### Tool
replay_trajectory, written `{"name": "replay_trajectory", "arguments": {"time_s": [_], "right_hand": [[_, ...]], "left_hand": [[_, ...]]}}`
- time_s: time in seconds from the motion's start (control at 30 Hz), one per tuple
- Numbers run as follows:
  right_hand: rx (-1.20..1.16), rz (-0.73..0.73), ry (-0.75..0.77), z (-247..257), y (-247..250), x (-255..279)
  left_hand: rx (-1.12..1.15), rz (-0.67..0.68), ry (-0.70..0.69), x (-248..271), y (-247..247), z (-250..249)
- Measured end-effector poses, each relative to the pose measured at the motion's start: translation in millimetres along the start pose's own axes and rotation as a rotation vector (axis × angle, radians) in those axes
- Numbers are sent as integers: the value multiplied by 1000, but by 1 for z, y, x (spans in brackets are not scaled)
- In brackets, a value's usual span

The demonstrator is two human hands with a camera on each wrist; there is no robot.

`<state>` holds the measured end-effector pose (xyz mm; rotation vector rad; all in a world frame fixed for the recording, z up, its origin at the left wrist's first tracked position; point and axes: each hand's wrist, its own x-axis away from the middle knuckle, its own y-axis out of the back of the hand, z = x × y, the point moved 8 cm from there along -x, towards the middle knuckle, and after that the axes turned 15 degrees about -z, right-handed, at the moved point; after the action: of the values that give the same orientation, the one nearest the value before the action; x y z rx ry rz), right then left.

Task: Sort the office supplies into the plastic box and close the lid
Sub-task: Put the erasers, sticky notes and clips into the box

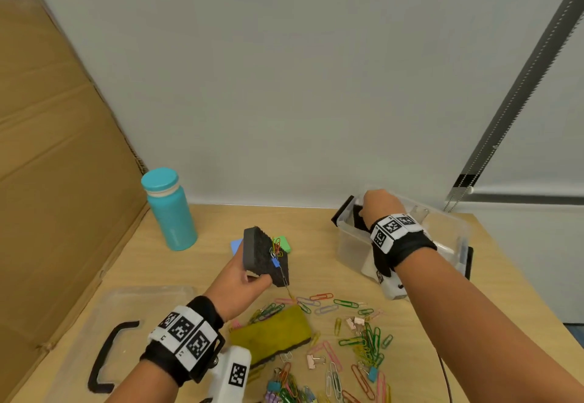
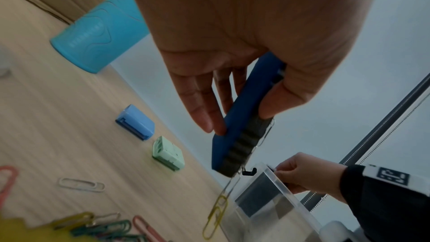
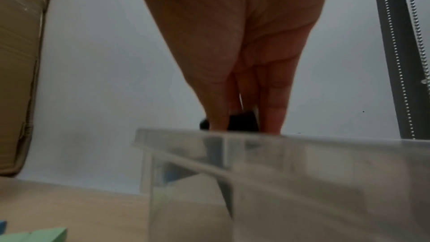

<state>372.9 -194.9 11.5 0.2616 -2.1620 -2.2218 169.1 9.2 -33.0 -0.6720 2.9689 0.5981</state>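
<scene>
Our left hand (image 1: 240, 279) pinches magnetic eraser (image 1: 264, 255) by edges, above table (image 1: 208, 273); light, stiff, clips (image 2: 215, 214) dangling loose. Right hand (image 1: 380, 205) pinches dark item over plastic box (image 1: 347, 238).

Left grip (image 1: 243, 279) is off the worktop (image 1: 202, 270) with a black eraser block (image 1: 265, 257); a chain of clips (image 2: 218, 214) dangles under it. Just beyond that grip: blue sharpener (image 2: 136, 122) and green sharpener (image 2: 168, 154). Further out to its left, teal bottle (image 1: 170, 210) stands upright against the cardboard sheet (image 1: 57, 150). Bare worktop between left grip and clear box (image 1: 347, 244). Right grip (image 1: 380, 205) sits over the box's far-left corner, blocking that end of the opening. Nearer than both grips: yellow sponge (image 1: 275, 330) and scattered paper clips (image 1: 363, 339). Lid (image 1: 126, 323) lies flat, near-left of left grip.
</scene>
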Motion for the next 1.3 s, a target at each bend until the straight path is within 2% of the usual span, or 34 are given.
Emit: {"name": "replay_trajectory", "arguments": {"time_s": [0.07, 0.13, 0.2, 0.37, 0.47, 0.63, 0.8, 0.9, 1.03, 1.13, 1.3], "right_hand": [[7, 122, -7, 0, -16, 8], [6, 119, 38, -3, -22, 15], [-56, 36, 100, -10, -20, 27], [-396, -349, 155, -25, 4, 70], [-598, -404, 257, -20, 4, 106], [-668, -438, 448, 0, -5, 155], [-701, -408, 511, 6, -19, 172], [-722, -321, 506, 8, -30, 176], [-980, -117, 357, 6, -35, 172], [-1202, -19, 235, 14, -25, 169], [-1194, -9, 275, 30, -25, 168]], "left_hand": [[2, -2, -2, -1, -1, 0], [2, -4, 4, -1, -1, 2], [-3, -6, 13, -2, -2, 4], [29, -38, 28, -2, -3, 2], [74, -57, 53, -1, -4, -4], [270, -20, 173, 5, -7, -12], [403, -8, 251, 5, -8, -11], [466, 23, 284, 7, -10, -12], [501, 34, 306, 12, -17, -8], [469, 50, 301, 19, -29, -8], [416, 97, 273, 25, -45, -17]]}}
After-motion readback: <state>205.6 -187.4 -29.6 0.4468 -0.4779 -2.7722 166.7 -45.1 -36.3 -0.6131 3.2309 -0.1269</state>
